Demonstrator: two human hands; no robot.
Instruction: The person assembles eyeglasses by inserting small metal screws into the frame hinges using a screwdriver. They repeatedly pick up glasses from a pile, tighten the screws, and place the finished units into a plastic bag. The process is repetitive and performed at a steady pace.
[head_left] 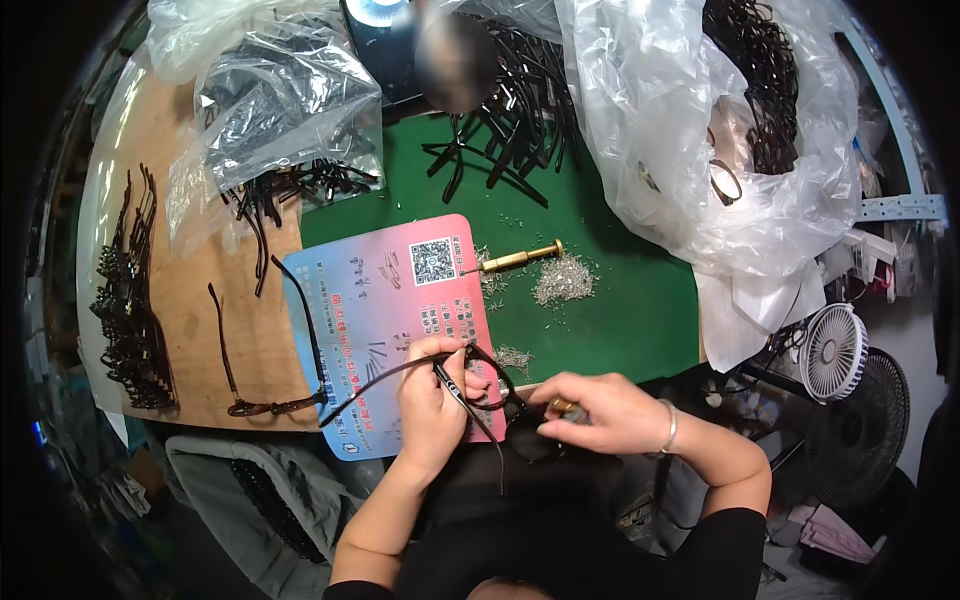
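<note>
Near the table's front edge, my left hand (432, 405) is closed on a dark eyeglass frame (490, 402). One of its temples (375, 388) reaches out to the left; a slim dark piece with a shiny stretch slants down past my fingers. My right hand (598, 412) is just right of the frame, fingers closed round a brass-coloured screwdriver (568, 408). Only its knob end shows clearly; its tip is lost against the dark clothing. Beneath my left hand lies a pink and blue printed mat (345, 300), with small screws and parts on it.
A second brass screwdriver (520, 257) lies beside a heap of tiny metal screws (566, 280) on the green mat (640, 330). Glasses (270, 407) rest at left, near stacked frames (135, 320). Dark temples (520, 110) and plastic bags (660, 120) fill the back. Fans (835, 352) stand at right.
</note>
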